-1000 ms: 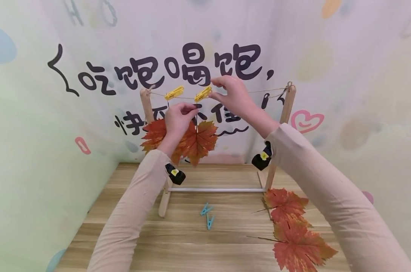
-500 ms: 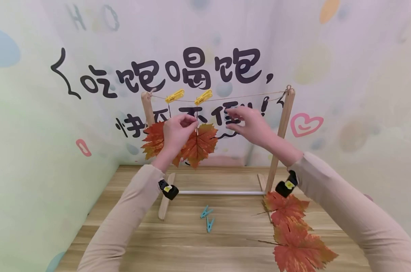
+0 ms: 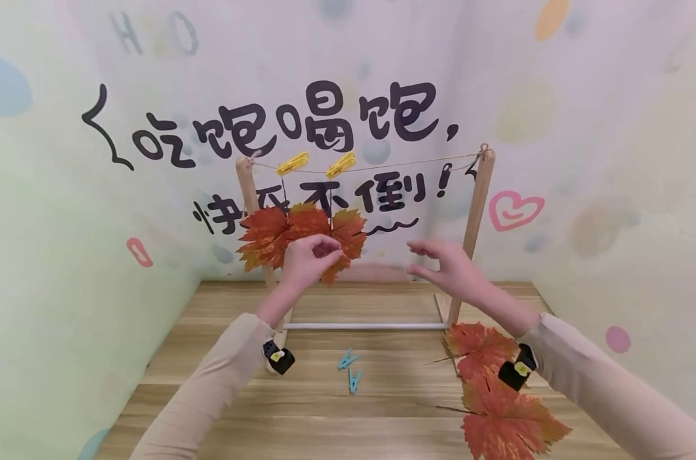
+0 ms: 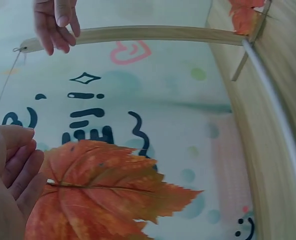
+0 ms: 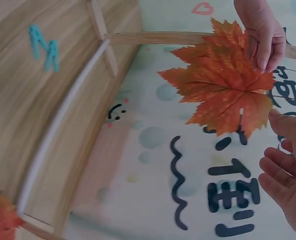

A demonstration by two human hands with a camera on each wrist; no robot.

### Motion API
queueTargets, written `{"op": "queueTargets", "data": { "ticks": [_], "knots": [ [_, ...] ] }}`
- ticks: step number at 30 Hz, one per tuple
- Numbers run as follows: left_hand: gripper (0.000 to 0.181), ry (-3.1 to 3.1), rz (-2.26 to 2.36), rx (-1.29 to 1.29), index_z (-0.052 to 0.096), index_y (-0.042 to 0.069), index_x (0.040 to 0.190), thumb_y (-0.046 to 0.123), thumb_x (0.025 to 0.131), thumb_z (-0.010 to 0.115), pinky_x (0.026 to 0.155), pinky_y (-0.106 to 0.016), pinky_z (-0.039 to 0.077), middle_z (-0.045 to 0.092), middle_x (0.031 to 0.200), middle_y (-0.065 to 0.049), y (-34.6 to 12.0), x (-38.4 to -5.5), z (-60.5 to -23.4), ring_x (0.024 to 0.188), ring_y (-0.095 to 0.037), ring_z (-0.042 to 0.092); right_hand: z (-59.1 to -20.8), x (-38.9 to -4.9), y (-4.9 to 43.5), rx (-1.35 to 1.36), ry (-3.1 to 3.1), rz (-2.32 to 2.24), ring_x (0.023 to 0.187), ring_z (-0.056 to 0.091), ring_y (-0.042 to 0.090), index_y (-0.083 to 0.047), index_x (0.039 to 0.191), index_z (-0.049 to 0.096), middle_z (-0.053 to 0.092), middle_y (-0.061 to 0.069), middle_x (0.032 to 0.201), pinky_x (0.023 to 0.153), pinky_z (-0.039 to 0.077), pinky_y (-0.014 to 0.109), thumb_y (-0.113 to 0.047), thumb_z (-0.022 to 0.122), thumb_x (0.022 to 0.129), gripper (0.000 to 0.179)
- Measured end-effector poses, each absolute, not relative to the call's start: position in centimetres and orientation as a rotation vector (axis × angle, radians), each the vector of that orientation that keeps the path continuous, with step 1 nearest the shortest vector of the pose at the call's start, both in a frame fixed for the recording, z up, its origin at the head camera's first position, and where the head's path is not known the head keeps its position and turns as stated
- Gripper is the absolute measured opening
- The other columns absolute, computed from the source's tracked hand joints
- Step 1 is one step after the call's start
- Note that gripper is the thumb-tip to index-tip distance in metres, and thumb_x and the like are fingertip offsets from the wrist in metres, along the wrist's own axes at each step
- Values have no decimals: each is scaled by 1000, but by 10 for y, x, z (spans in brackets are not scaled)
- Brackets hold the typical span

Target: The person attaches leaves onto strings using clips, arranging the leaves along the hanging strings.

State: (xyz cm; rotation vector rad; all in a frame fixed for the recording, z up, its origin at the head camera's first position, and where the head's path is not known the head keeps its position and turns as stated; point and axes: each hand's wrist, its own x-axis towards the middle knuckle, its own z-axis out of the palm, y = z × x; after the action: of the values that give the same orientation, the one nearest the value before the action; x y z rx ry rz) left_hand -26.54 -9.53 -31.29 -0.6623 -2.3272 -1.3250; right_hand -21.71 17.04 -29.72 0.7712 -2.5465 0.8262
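Note:
Two yellow clothespins (image 3: pixel 293 163) grip a string, and red-orange maple leaves (image 3: pixel 264 230) hang from them by dark stems. My left hand (image 3: pixel 309 260) is in front of the hanging leaves, covering part of them in the head view. Its fingers are relaxed and bent near the right leaf (image 4: pixel 103 185), with nothing between them in the left wrist view. To the right, below the string, my right hand (image 3: pixel 454 271) is in the air, thumb and fingers apart, holding nothing. The right wrist view shows that palm (image 5: pixel 288 175) near the hanging leaf (image 5: pixel 223 82).
The string (image 3: pixel 405 164) runs between two wooden posts (image 3: pixel 479 223), joined low by a white rod (image 3: pixel 365 326). Two blue clothespins (image 3: pixel 355 381) lie on the wooden table (image 3: pixel 301 409). More maple leaves (image 3: pixel 505 415) lie at the right, stems pointing left. A printed wall stands behind.
My right hand has left the right yellow clothespin and moved down and right. My left hand has lowered from the leaf's stem to in front of the leaves, which stay hanging.

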Motion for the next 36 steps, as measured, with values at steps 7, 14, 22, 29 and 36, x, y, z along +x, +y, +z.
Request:
{"op": "queueTargets", "data": {
  "ticks": [7, 14, 22, 29, 36],
  "knots": [
    [10, -2424, -1372, -691, 68, 5, 88, 9, 79, 70, 67, -27, 53, 68, 82, -5, -100, -261, -348, 73, -15, 64, -333, -207, 188, 708, -2574, 912, 98, 58, 31, 4, 114, 58, 62, 18, 109, 85, 47, 46, -9, 71, 78, 40],
    [10, -2486, -1440, -688, 68, 5, 89, 8, 80, 69, 69, -26, 53, 68, 84, -5, -106, -256, -382, 77, -15, 63, -368, -200, 204, 661, -2626, 947, 99, 58, 30, 2, 114, 58, 63, 15, 108, 80, 49, 45, -12, 69, 80, 38],
    [12, -2500, -1510, -666, 67, 0, 90, 4, 79, 68, 67, -26, 53, 67, 85, -9, -108, -252, -414, 76, -19, 64, -409, -192, 216, 648, -2625, 1041, 95, 58, 27, 3, 114, 59, 63, 14, 108, 79, 49, 43, -11, 68, 80, 38],
    [11, -2504, -1547, -655, 67, -3, 87, 0, 77, 69, 64, -23, 53, 67, 83, -13, -107, -249, -438, 73, -22, 64, -437, -182, 221, 633, -2660, 1089, 96, 59, 30, 4, 114, 58, 63, 15, 108, 79, 49, 44, -8, 68, 80, 38],
    [13, -2607, -1490, -587, 67, 3, 91, 8, 80, 68, 66, -24, 52, 67, 85, -7, -107, -246, -458, 76, -17, 64, -462, -173, 224, 660, -2707, 1127, 95, 59, 30, 2, 112, 59, 63, 14, 106, 79, 48, 45, -13, 67, 81, 35]
  ]
}}
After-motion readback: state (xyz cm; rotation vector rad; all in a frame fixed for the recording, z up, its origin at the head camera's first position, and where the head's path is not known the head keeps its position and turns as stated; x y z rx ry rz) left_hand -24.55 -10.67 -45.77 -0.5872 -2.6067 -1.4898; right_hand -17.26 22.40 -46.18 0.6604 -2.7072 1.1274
